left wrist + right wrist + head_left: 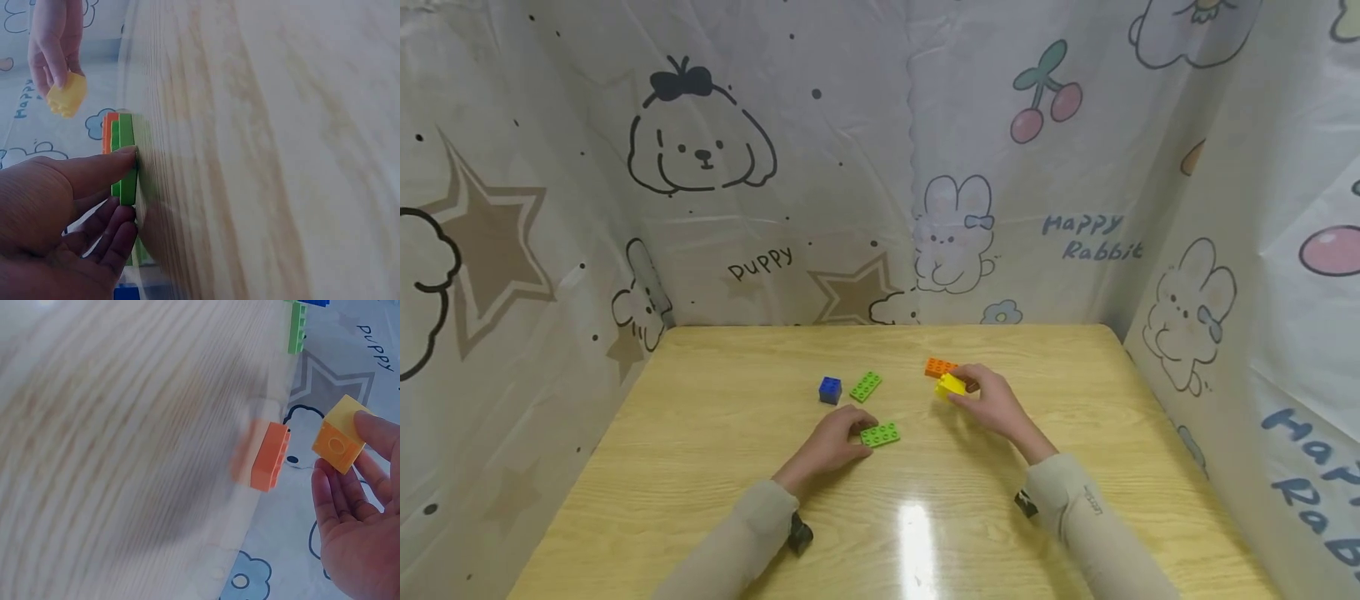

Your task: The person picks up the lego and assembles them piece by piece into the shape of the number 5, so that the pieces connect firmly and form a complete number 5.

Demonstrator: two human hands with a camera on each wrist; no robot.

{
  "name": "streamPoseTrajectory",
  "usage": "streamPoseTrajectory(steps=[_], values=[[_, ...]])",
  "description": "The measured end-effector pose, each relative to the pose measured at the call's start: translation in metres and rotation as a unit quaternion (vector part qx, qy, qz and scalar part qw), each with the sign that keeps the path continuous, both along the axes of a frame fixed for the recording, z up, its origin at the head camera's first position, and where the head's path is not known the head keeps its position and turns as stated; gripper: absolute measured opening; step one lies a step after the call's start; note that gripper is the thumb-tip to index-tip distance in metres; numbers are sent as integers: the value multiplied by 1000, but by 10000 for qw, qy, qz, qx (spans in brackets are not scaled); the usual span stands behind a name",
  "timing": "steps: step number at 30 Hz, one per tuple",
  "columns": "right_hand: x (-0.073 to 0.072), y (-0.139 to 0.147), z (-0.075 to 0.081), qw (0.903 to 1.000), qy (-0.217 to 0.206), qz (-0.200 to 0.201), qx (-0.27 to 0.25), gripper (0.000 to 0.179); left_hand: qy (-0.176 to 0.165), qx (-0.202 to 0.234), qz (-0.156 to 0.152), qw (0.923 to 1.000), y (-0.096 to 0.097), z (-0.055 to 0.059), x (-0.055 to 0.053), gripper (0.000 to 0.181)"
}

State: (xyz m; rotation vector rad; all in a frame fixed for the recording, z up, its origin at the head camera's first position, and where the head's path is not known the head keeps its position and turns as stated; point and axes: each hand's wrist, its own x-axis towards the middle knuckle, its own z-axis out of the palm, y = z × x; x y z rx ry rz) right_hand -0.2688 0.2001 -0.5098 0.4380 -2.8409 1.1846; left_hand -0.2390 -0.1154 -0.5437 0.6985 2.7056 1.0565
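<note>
My left hand [835, 440] grips a flat lime-green building brick [880, 435] at its left end, thumb on the near side and fingers on the far side, low over the table. In the left wrist view the thumb lies across this brick [127, 178]. Between thumb and fingers, my right hand [992, 402] pinches a small yellow brick [951, 385], held tilted above the table; its hollow underside [337, 446] shows in the right wrist view. Right behind it an orange brick [940, 367] lies on the table, partly covered by the right hand in the head view.
A second flat green brick [866, 387] lies beyond the left hand, with a small blue brick [830, 390] beside it on the left. The wooden table [700, 500] is bordered at the back and sides by printed cloth [850, 167].
</note>
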Motion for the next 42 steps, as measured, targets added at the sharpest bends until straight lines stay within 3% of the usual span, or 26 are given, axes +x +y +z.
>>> streamPoseTrajectory(steps=[7, 15, 30, 42], values=[[2, -6, 2, 9999, -81, 28, -124, 41, -163, 63, 124, 9998, 3, 3, -1, 35], [6, -12, 2, 9994, -142, 95, -304, 42, -124, 76, 129, 9998, 5, 1, -5, 33], [10, -21, 0, 9968, -367, 176, -689, 39, -208, 178, -16, 9996, 9, -1, -13, 32], [11, -30, -3, 9906, -604, 298, -1190, 43, -174, 3, -98, 9998, 16, -3, -20, 32]])
